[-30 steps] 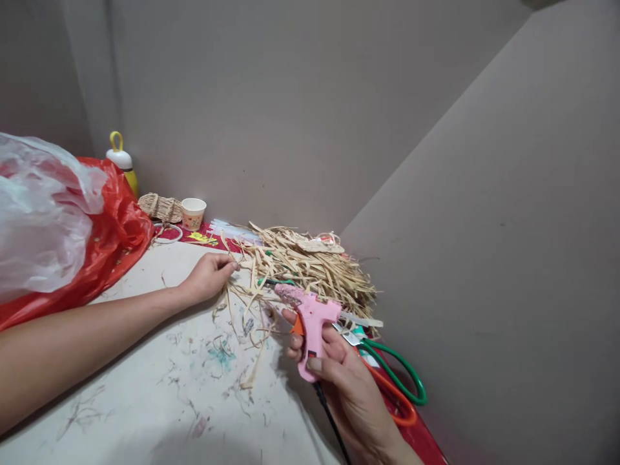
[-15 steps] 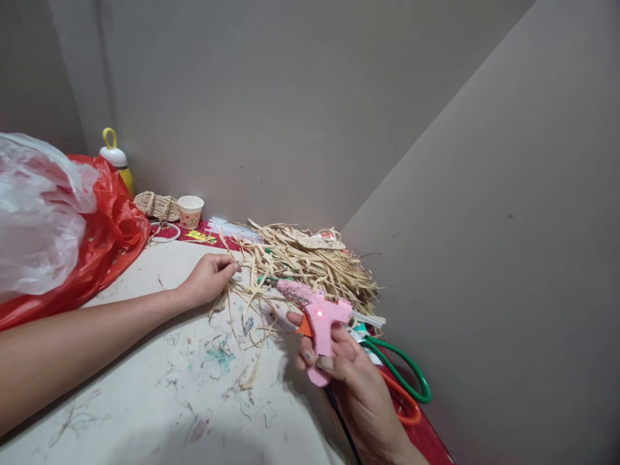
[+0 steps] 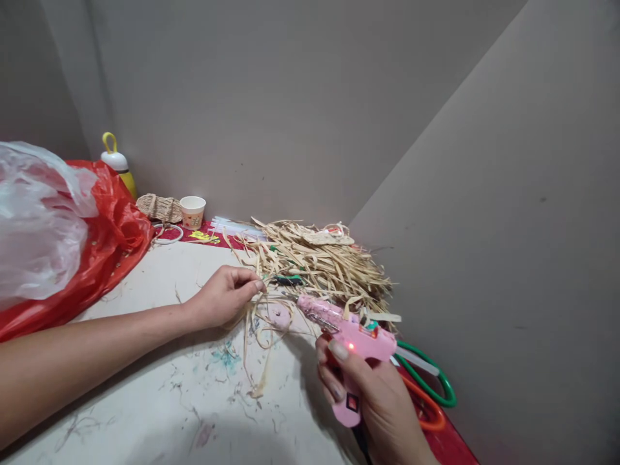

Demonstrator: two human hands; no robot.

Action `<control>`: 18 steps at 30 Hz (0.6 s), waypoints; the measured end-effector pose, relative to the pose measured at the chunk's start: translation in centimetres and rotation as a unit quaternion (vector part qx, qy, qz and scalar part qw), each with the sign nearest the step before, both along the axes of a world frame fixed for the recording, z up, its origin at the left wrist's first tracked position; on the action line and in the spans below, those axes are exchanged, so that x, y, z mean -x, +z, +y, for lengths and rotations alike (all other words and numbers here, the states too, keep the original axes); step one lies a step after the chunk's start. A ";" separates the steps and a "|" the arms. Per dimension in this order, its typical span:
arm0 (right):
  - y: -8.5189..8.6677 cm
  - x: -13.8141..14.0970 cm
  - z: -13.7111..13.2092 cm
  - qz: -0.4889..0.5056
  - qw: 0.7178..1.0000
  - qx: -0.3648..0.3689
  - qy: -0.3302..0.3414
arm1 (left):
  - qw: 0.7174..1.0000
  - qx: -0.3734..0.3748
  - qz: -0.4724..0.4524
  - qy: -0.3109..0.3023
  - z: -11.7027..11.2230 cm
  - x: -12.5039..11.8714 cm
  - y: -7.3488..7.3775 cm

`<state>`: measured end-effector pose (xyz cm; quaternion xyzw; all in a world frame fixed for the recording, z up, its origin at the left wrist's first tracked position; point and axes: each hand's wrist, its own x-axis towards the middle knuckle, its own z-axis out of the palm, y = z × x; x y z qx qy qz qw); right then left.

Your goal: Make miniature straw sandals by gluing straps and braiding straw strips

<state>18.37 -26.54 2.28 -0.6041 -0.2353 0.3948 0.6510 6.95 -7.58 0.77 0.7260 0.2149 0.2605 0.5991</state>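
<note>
My right hand [image 3: 372, 394] is wrapped round the handle of a pink hot glue gun [image 3: 371, 339], its red light lit and a clear glue stick [image 3: 419, 360] poking from its back. The nozzle points left toward my left hand [image 3: 225, 297]. Thumb and forefinger of that hand are pinched on a thin straw strip [image 3: 268, 297], with loose strips hanging around the fingertips. Behind both hands lies a heap of dried straw [image 3: 334, 258]. Dark-handled pliers or a similar tool [image 3: 288, 280] lie partly under it. A small pink round piece [image 3: 279, 315] rests below the nozzle.
A red and white plastic bag [image 3: 116, 226] fills the left side. Along the back stand a yellow bottle [image 3: 116, 161], a woven straw piece [image 3: 159, 208], a paper cup [image 3: 192, 214] and glue sticks [image 3: 235, 227]. Green [image 3: 445, 391] and orange [image 3: 431, 413] loop handles lie at right, beside the walls.
My left hand has moved right and slightly down, still pinched. The glue gun has shifted right and lower and turned in my right hand, with the thumb now higher on its body.
</note>
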 end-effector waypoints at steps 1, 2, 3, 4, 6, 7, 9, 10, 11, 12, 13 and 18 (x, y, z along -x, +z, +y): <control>-0.1 0.0 -0.1 -0.018 1.000 0.008 -0.002 | 1.000 0.011 0.001 -0.019 -0.2 0.0 0.1; -0.3 0.0 -0.2 -0.037 0.999 0.016 -0.004 | 0.999 0.020 0.004 -0.036 -0.4 0.0 0.2; -0.4 0.1 -0.3 -0.055 0.998 0.028 -0.008 | 0.998 0.028 0.009 -0.048 -0.6 0.0 0.3; -0.5 0.1 -0.4 -0.069 0.997 0.041 -0.013 | 0.998 0.035 0.015 -0.054 -0.7 0.0 0.4; -0.7 0.1 -0.6 -0.091 0.993 0.068 -0.021 | 0.997 0.048 0.027 -0.060 -1.0 -0.1 0.5; -0.8 0.1 -0.6 -0.103 0.991 0.080 -0.025 | 0.996 0.053 0.030 -0.061 -1.1 -0.1 0.6; -0.9 0.1 -0.7 -0.130 0.987 0.095 -0.030 | 0.996 0.057 0.030 -0.063 -1.3 -0.2 0.6; -0.9 0.1 -0.7 -0.146 0.984 0.101 -0.032 | 0.996 0.057 0.030 -0.063 -1.4 -0.2 0.6; -0.9 0.2 -0.7 -0.161 0.981 0.107 -0.033 | 0.996 0.054 0.032 -0.063 -1.5 -0.2 0.5; -0.9 0.2 -0.6 -0.177 0.977 0.112 -0.034 | 0.996 0.049 0.033 -0.062 -1.5 -0.2 0.5; -0.9 0.2 -0.6 -0.195 0.973 0.117 -0.032 | 0.997 0.040 0.035 -0.062 -1.5 -0.2 0.4; -0.9 0.2 -0.8 -0.278 0.947 0.156 -0.044 | 0.997 -0.027 0.050 -0.056 -1.7 0.0 0.4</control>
